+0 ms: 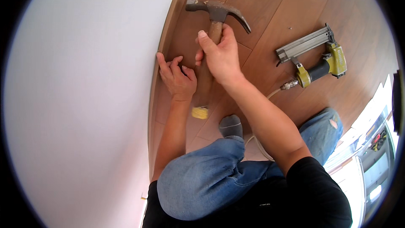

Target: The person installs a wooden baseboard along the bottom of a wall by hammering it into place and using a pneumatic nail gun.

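Note:
My right hand (223,59) is closed round the wooden handle of a claw hammer (217,12), high up near its head. The hammer's claw curves off to the right, its striking face is to the left, and the yellow butt of the handle comes down beside my left wrist. Against the wooden baseboard (168,25) at the foot of the wall rests my left hand (178,80). Its index fingertip touches the board's edge; the other fingers are loosely bent and apart, with nothing visible in them.
A green and black pneumatic nail gun (314,71) lies on the wood plank floor (270,21) at right, its pale air hose (274,93) running back under my right arm. The white wall (84,93) fills the left side. My bent knees (198,177) are below.

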`<action>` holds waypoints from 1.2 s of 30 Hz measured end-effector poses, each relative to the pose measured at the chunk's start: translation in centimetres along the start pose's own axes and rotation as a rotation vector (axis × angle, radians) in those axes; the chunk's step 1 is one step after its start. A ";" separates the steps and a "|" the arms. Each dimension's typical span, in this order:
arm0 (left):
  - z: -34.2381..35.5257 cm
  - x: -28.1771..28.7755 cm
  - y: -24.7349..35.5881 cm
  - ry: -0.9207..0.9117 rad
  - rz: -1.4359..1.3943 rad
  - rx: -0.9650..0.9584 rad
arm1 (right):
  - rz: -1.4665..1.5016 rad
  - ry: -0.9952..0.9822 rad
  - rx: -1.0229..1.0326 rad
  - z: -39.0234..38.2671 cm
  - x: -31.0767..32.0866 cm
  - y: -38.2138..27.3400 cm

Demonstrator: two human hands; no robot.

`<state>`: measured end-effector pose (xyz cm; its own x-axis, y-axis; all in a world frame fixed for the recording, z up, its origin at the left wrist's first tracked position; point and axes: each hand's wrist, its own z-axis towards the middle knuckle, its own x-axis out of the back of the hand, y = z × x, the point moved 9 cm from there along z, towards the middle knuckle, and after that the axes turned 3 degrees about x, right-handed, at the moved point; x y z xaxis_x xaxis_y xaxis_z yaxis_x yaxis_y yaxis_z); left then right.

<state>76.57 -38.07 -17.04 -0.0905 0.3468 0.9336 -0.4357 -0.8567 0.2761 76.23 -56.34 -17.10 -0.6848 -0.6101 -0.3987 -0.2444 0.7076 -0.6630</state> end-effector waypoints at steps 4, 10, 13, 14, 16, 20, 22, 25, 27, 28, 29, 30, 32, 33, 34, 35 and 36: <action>-0.5 -0.5 -1.1 -0.058 -0.026 0.112 | 0.006 0.061 0.049 0.0 -1.8 -0.4; -0.8 -1.2 -1.7 -0.132 -0.110 0.235 | -0.092 0.063 0.059 0.5 -1.6 0.2; -0.9 -0.9 -1.3 -0.101 -0.089 0.207 | 0.003 0.086 0.093 0.1 -1.6 0.4; -0.9 -0.7 -1.3 -0.075 -0.064 0.163 | 0.004 0.085 0.092 0.2 -1.6 0.6; -0.9 -1.2 -2.2 -0.092 -0.073 0.175 | -0.086 -0.011 0.084 0.7 -2.3 1.0; -0.9 -0.6 -1.3 -0.027 -0.054 0.148 | -0.041 0.054 0.094 0.4 -1.7 0.8; -0.9 -1.2 -1.8 -0.103 -0.129 0.282 | 0.005 0.033 0.098 0.6 -2.0 0.5; -1.5 -1.7 -3.1 -0.150 -0.173 0.355 | -0.138 -0.011 -0.019 0.5 -2.1 0.7; -1.2 -1.6 -2.6 -0.133 -0.154 0.294 | -0.081 0.030 0.038 0.3 -2.1 1.0; -1.0 -1.2 -2.1 -0.091 -0.129 0.226 | -0.024 0.068 0.092 0.3 -1.9 0.9; -0.8 -0.9 -1.5 -0.049 -0.104 0.157 | -0.024 0.071 0.093 0.4 -2.0 1.1; -0.7 -1.0 -1.4 -0.050 -0.106 0.155 | -0.035 0.049 0.093 0.5 -2.3 1.2; -0.7 -0.9 -1.5 -0.039 -0.061 0.152 | -0.044 0.026 0.092 0.6 -2.4 1.1; -0.8 -0.9 -1.5 -0.039 -0.060 0.151 | -0.061 0.036 0.074 0.5 -2.1 1.0; -1.0 -1.1 -1.9 -0.069 -0.077 0.182 | -0.079 0.047 0.056 0.4 -1.9 1.0; -1.2 -1.4 -2.0 -0.102 -0.098 0.211 | -0.079 0.052 0.058 0.4 -1.9 1.1; -1.2 -1.4 -2.0 -0.105 -0.102 0.208 | -0.078 0.055 0.091 0.6 -1.9 1.0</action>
<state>76.49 -36.42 -19.19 0.0431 0.4027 0.9143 -0.2430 -0.8834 0.4006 77.63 -54.67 -17.41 -0.7030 -0.6399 -0.3103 -0.2365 0.6218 -0.7466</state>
